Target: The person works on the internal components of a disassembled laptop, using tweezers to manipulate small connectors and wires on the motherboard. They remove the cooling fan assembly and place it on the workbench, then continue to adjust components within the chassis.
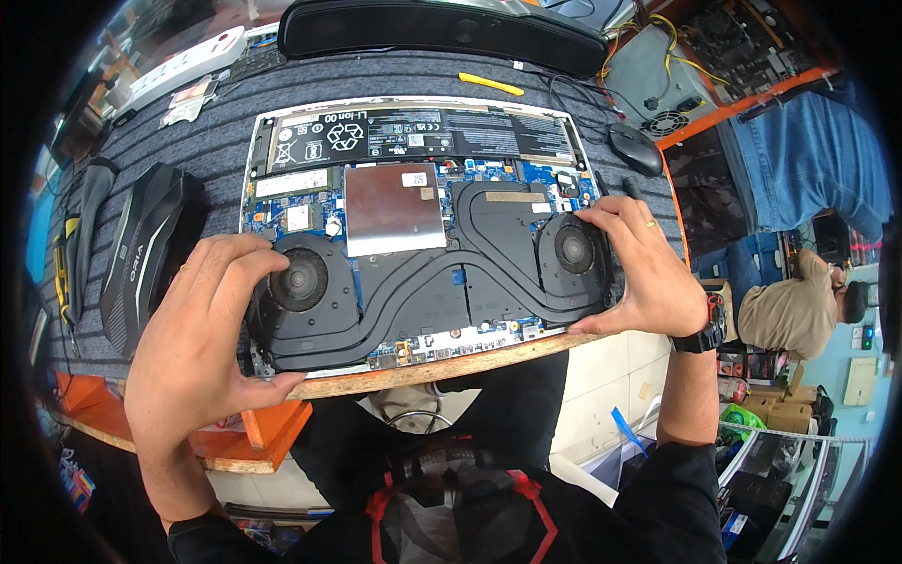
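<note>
a dark box (150, 268) is lying to the left of the open laptop (404, 291), which is sitting on the bench (413, 373), close to its wooden edge. the left hand (202, 324) is clamping on the laptop's left front corner, fingertips touching the left fan (299, 279). the right hand (648, 268) is clamping on the laptop's right front corner, fingertips reaching the right fan (574, 250). a black mouse (634, 148) is lying to the laptop's right. the person seems to be steadying the laptop or its black fan part; the view is not showing which. the next move is probably calling for both hands to be working gently and evenly. the hands are hiding the laptop's front corners and bits of both fans.
</note>
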A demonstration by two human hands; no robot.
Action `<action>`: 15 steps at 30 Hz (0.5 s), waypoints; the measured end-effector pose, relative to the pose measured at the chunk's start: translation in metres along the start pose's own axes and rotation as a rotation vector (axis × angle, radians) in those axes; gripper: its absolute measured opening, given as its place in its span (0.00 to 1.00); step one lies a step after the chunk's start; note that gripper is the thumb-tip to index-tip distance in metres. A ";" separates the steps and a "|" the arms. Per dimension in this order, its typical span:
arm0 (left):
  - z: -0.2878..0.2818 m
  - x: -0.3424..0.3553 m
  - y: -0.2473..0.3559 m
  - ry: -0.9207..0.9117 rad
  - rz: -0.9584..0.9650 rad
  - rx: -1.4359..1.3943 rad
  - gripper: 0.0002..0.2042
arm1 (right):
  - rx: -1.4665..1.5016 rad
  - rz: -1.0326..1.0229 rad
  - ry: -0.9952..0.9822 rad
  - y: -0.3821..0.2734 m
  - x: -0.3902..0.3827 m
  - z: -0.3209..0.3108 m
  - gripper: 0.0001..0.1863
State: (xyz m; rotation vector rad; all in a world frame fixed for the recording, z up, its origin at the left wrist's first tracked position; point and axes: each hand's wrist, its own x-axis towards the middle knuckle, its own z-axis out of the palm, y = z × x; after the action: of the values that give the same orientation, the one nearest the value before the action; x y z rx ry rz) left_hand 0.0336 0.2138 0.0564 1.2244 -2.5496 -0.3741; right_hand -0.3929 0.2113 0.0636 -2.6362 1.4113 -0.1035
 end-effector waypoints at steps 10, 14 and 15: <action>-0.002 0.000 0.001 0.006 0.008 0.038 0.42 | -0.002 0.008 -0.015 0.000 0.000 -0.001 0.57; -0.001 0.000 0.000 0.008 0.003 0.043 0.43 | -0.001 0.014 0.000 -0.001 0.000 0.000 0.57; -0.001 0.000 0.000 0.009 0.006 0.046 0.43 | 0.001 0.011 0.004 0.000 -0.001 0.001 0.57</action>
State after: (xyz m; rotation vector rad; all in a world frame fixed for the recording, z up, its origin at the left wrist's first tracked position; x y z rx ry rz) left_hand 0.0340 0.2137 0.0572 1.2317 -2.5672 -0.3094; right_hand -0.3929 0.2121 0.0630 -2.6287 1.4266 -0.1086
